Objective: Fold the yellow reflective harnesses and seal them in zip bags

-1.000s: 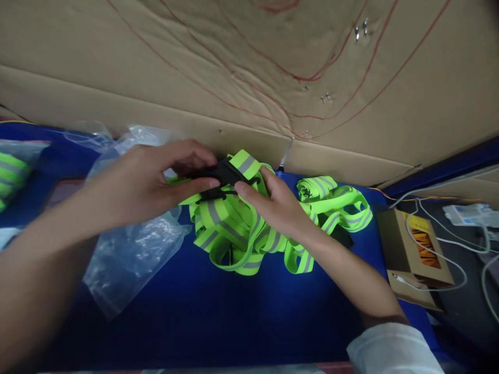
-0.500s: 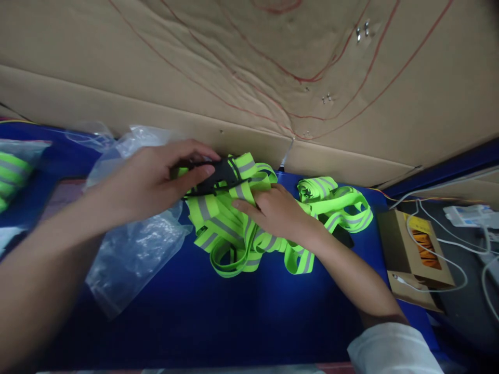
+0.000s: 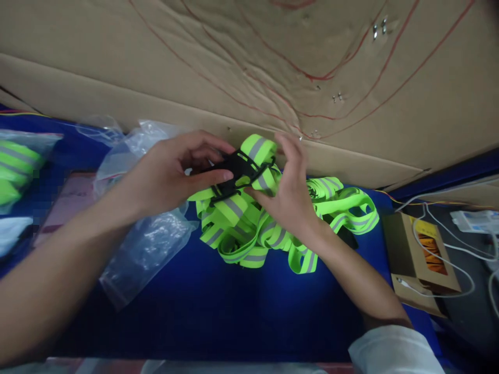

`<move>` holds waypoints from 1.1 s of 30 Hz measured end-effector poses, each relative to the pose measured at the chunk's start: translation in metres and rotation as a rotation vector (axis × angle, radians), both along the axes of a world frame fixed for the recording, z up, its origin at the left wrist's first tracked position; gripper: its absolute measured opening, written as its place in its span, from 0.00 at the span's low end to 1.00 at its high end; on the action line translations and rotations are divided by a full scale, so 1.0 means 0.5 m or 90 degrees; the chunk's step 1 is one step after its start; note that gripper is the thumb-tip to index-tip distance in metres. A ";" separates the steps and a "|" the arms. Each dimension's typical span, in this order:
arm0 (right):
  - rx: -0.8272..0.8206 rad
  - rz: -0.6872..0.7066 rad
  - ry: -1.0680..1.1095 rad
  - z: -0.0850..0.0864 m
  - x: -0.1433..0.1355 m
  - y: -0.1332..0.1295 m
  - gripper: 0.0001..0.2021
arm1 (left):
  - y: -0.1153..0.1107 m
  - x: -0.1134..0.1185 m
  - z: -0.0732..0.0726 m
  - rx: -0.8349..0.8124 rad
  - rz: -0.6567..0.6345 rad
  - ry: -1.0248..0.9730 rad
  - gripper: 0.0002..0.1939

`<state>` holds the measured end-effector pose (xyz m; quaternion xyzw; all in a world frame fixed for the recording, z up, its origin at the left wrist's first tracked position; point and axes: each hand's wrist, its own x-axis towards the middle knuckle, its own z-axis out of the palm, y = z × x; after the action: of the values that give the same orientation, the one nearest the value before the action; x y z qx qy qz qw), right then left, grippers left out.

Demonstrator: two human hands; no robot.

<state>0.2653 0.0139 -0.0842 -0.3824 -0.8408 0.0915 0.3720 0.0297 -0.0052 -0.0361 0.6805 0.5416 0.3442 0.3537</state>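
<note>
A black slotted plastic plate is pinched between the thumb and fingers of my left hand, above a heap of straps. Neon-green reflective strap with a grey stripe loops up through the plate's slots. My right hand stands open just right of the plate, thumb and fingers apart around the side of the loop. Its thumb tip is close to the plate's lower right; whether it touches cannot be told. Beneath both hands lies the tangled heap of green straps on the blue table surface.
Clear plastic bags lie left of the heap. Farther left is a bag of green straps. A looped strap lies right of the heap. A cardboard box and white cables stand at right. A cardboard wall rises behind.
My right hand has come up out of the strap heap and opened beside the black plate. My left hand keeps hold of the plate, which now shows more fully.
</note>
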 end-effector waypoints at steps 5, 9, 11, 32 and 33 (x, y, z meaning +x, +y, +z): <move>-0.002 0.099 -0.201 0.029 0.015 0.008 0.40 | -0.006 0.009 -0.013 0.032 -0.104 0.066 0.23; -0.010 0.040 -0.273 0.032 0.016 0.004 0.31 | -0.028 0.022 -0.018 0.207 -0.099 0.344 0.24; 0.015 0.034 -0.292 0.033 0.014 -0.002 0.29 | -0.035 0.025 -0.020 0.264 -0.085 0.435 0.23; -0.068 0.123 -0.379 0.058 0.024 -0.001 0.19 | -0.017 0.011 -0.027 0.143 -0.204 0.378 0.19; -0.083 0.117 -0.369 0.065 0.031 0.000 0.21 | -0.018 0.008 -0.024 0.121 -0.201 0.348 0.23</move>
<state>0.2807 0.0140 -0.0518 -0.3379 -0.9353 0.0659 0.0818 0.0334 -0.0142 -0.0479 0.8533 0.4697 0.1388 0.1789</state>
